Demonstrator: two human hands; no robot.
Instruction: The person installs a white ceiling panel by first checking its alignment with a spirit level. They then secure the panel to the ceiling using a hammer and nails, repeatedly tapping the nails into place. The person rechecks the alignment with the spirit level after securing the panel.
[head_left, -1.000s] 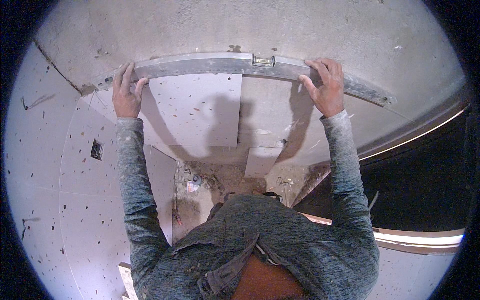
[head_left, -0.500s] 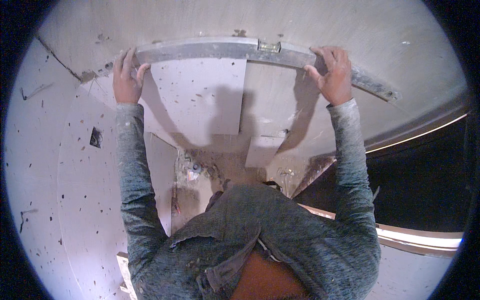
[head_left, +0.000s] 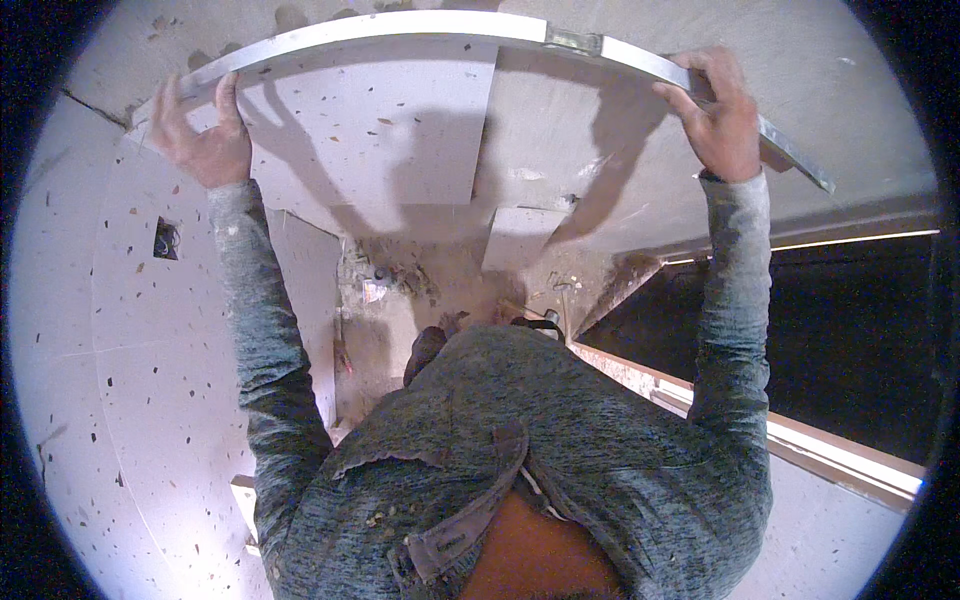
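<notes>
Spirit level [head_left: 400, 26] is gripped by left hand [head_left: 205, 135] and right hand [head_left: 724, 118].

Pale speckled panels [head_left: 130, 300], grey wall [head_left: 850, 130], blue-gry shirt [head_left: 560, 430].
Spirit level [head_left: 400, 25] was silver-wht, brightest along mid-length, duller gry toward R end; vial window [head_left: 573, 41] looked gryish. Panels were pale lilac-wht w/ irreg. scatter of blk, brn & a few rust chips, glaring wht lower L; square hole [head_left: 167, 238] in them was blk. Wall ran beige-gry, w/ darker blotches near top. Shirt was heathered teal-gry, fine dk flecking; sleeves [head_left: 735, 300] same, paler & dusty-wht at cuffs. Cord [head_left: 535, 480] at neckline: wht. Opening at R [head_left: 850, 320] was nr-blk, its ledge [head_left: 850, 455] wht w/ brn edging.
</notes>
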